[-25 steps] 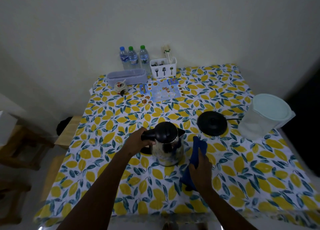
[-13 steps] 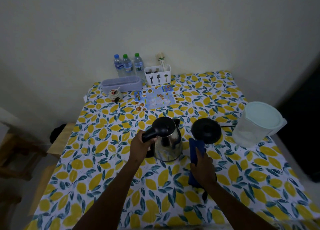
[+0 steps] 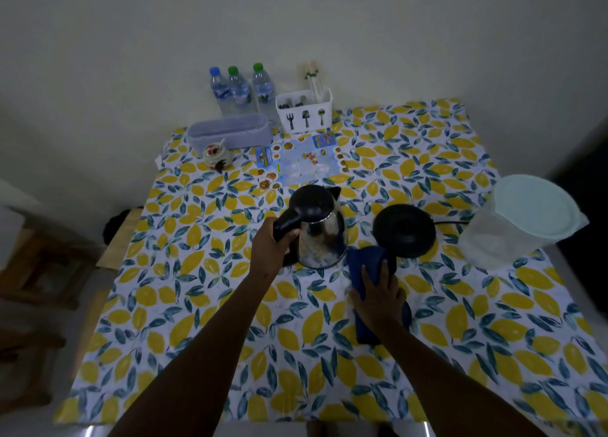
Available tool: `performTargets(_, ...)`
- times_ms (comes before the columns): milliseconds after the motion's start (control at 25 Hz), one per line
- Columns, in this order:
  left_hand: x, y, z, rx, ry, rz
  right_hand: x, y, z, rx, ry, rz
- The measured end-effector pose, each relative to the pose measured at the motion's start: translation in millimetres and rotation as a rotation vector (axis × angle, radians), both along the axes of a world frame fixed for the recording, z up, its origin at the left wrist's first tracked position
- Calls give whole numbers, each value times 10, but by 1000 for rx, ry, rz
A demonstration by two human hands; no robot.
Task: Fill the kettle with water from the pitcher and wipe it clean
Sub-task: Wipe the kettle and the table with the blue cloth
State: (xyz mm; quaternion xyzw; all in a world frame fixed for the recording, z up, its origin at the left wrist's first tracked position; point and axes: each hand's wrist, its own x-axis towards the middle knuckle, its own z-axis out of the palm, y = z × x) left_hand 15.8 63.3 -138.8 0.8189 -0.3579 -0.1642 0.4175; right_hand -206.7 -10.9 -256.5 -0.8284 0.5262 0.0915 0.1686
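1. Lemon-print cloth covers the table point(image 3: 427, 354), which stands against a pale wall in dim light.
2. Off to the right of both grips sits the pitcher point(image 3: 513, 236), lid on, well apart from the hands; its water level is hard to read.
3. Held upright on the cloth, the kettle point(image 3: 320, 239) has its lid down, and the left hand point(image 3: 271, 249) is wrapped fully round its black handle.
4. Just right of the kettle lies its round base point(image 3: 404, 231), bare, with its cord running toward the pitcher.
5. Pressed under the right hand point(image 3: 378, 296), a blue cloth point(image 3: 365, 265) has its far end touching the kettle's lower wall; the fingers lie flat rather than curled.
6. Compared with a second ago, the cloth has slid down from higher on the kettle's side to its foot, so wiping looks under way.
7. Whether the kettle holds water is hidden by the lid; the far side of its wall is out of sight.
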Motion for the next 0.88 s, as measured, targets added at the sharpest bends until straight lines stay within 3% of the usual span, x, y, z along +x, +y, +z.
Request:
performTargets(200,-39,265,-114,-8,15,-48,-20,8,-103,-116,-20,-2)
performTargets(400,-40,981,-723,535,-50,-168,65,175,-66,-137,7,115)
performTargets(640,-250,1917,-1100,868,-69,-235,214,659,-92,-184,10,266)
performTargets(880,-235,2077,-1154,899,-39,-289,618,1053,-58,-144,13,424)
